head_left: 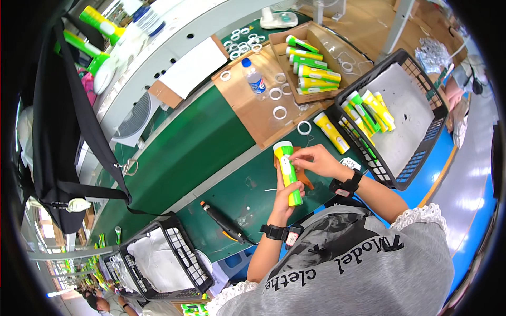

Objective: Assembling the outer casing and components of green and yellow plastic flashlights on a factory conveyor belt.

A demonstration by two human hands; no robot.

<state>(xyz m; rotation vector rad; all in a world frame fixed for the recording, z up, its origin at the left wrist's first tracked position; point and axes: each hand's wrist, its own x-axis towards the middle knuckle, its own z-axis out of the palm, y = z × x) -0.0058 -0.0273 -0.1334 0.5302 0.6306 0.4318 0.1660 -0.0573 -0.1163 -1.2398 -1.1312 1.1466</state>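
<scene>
A yellow and green flashlight with a white ring at its head stands roughly upright before me. My left hand is closed around its lower body. From the right, my right hand reaches in with its fingers pinched together against the flashlight's white switch area. Anything small between those fingertips is too small to make out. Something orange, partly hidden, shows behind the hands. A black electric screwdriver with an orange tip lies on the green bench to the left.
A yellow flashlight lies beside a black crate holding several flashlights. Behind it are a cardboard box of flashlights, a drink bottle and loose white rings. Another black crate stands left. A black bag hangs there.
</scene>
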